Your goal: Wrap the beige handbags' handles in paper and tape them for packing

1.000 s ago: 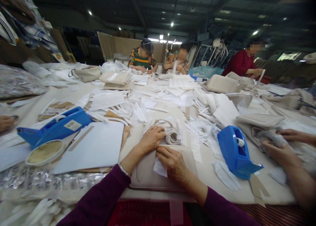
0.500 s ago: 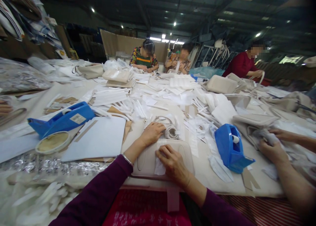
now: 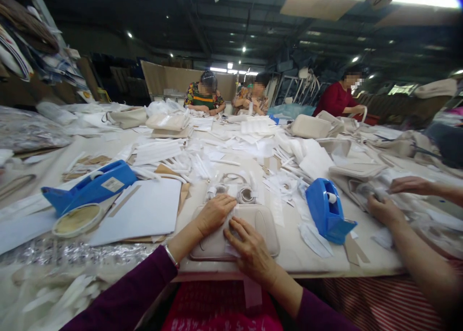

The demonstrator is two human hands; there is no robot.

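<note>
A beige handbag (image 3: 265,225) lies flat at the table's front edge, its strap coiled and wrapped (image 3: 246,194) just beyond the body. A thin white paper strip (image 3: 230,248) runs down the middle of the bag. My left hand (image 3: 216,214) is closed at the strip's upper end, fingertips pressed together. Lower and to the right, my right hand (image 3: 250,246) pinches the same strip against the bag with curled fingers. Parts of the strip are hidden beneath both hands.
Blue tape dispensers stand to the left (image 3: 90,186) and right (image 3: 328,210). White sheets (image 3: 144,208) lie left of the bag, beside a round tape roll (image 3: 77,220). At right, a co-worker's hands (image 3: 387,210) handle another bag. Several people work across the cluttered table.
My left hand has come down from near the coiled strap to the paper strip, beside my right hand. The view has tilted up and shifted slightly right.
</note>
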